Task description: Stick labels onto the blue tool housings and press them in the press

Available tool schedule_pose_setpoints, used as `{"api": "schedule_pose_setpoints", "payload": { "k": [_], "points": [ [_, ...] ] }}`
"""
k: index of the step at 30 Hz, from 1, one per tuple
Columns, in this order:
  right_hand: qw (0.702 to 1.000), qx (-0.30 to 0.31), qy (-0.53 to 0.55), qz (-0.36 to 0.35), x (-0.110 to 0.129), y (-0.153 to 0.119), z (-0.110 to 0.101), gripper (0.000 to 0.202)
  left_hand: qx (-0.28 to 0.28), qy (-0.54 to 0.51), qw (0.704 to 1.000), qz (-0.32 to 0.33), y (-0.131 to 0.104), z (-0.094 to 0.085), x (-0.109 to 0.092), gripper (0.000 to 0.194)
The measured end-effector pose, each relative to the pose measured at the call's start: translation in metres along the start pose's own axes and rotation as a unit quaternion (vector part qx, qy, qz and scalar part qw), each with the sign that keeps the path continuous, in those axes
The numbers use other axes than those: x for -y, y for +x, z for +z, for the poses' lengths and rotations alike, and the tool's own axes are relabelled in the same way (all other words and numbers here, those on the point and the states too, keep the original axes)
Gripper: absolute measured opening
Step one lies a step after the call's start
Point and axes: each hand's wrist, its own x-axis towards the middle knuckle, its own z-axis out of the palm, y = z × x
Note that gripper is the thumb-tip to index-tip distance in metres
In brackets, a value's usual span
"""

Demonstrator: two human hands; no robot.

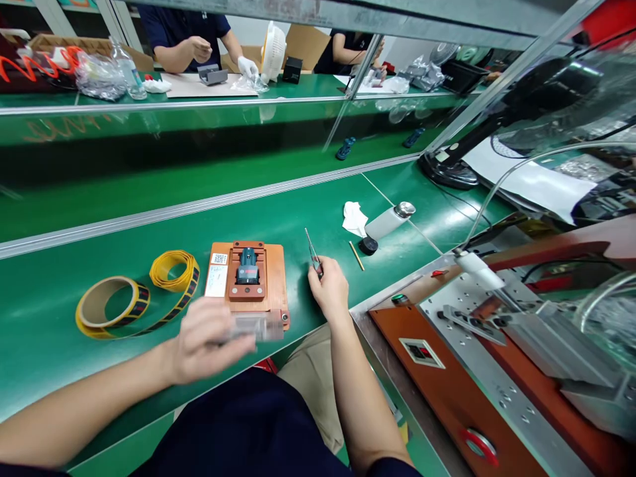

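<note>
My left hand (211, 339), blurred by motion, is at the front edge of an orange-brown fixture board (275, 271). Its fingers are around one end of a clear, see-through block (258, 326), which lies over the board's lower edge. A dark teal part (247, 266) sits upright in the board's brown frame. To the right of the board, my right hand (328, 283) holds metal tweezers (312, 248), tips pointing up and away. Left of the board are a roll of yellow label tape (173, 270) and a larger roll on a cardboard core (112, 308).
A pump bottle (390, 221), black cap (368, 246), white tissue (354, 218) and thin brass-coloured stick (356, 256) lie right of the tweezers. A metal and orange machine (422, 371) stands at the right. Beyond the divider, a person's gloved hand (247, 67) touches a plastic bag.
</note>
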Motion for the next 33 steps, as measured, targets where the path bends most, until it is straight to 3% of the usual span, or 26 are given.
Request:
{"api": "schedule_pose_setpoints", "payload": {
  "k": [1, 3, 5, 7, 9, 11, 13, 16, 24, 29, 33],
  "points": [
    [1.0, 0.0, -0.028, -0.007, -0.006, -0.002, 0.003, 0.032, 0.018, -0.017, 0.998, 0.051, -0.009, -0.004, -0.01, 0.037],
    [0.998, -0.001, -0.065, -0.009, -0.016, -0.006, 0.007, 0.036, 0.115, -0.054, 0.987, 0.103, -0.028, -0.01, -0.026, 0.023],
    [0.996, -0.011, -0.086, -0.005, -0.02, -0.008, 0.007, 0.041, 0.209, -0.076, 0.97, 0.098, -0.043, -0.011, -0.035, 0.026],
    [0.996, -0.044, -0.083, -0.012, -0.015, -0.008, 0.004, 0.047, 0.238, -0.097, 0.965, 0.058, -0.052, -0.008, -0.038, 0.029],
    [0.997, -0.045, -0.029, -0.062, 0.001, -0.01, 0.0, 0.047, 0.231, -0.114, 0.966, 0.025, -0.053, -0.003, -0.037, 0.03],
    [0.985, 0.04, 0.069, -0.154, 0.022, -0.012, -0.003, 0.041, 0.213, -0.13, 0.968, 0.007, -0.052, 0.001, -0.036, 0.03],
    [0.947, 0.159, 0.153, -0.233, 0.041, -0.013, -0.001, 0.038, 0.204, -0.135, 0.97, 0.001, -0.051, 0.004, -0.036, 0.028],
    [0.913, 0.24, 0.194, -0.266, 0.054, -0.012, 0.011, 0.038, 0.202, -0.129, 0.971, 0.0, -0.052, 0.006, -0.036, 0.025],
    [0.913, 0.253, 0.184, -0.261, 0.049, 0.006, 0.035, 0.034, 0.211, -0.172, 0.962, 0.01, -0.046, 0.002, -0.027, 0.022],
    [0.911, 0.264, 0.164, -0.271, 0.058, 0.002, 0.029, 0.032, 0.208, -0.172, 0.963, -0.001, -0.066, 0.008, -0.029, 0.022],
    [0.927, 0.232, 0.16, -0.247, 0.064, -0.002, 0.032, 0.03, 0.219, -0.169, 0.961, 0.005, -0.078, 0.014, -0.031, 0.023]
  ]
}}
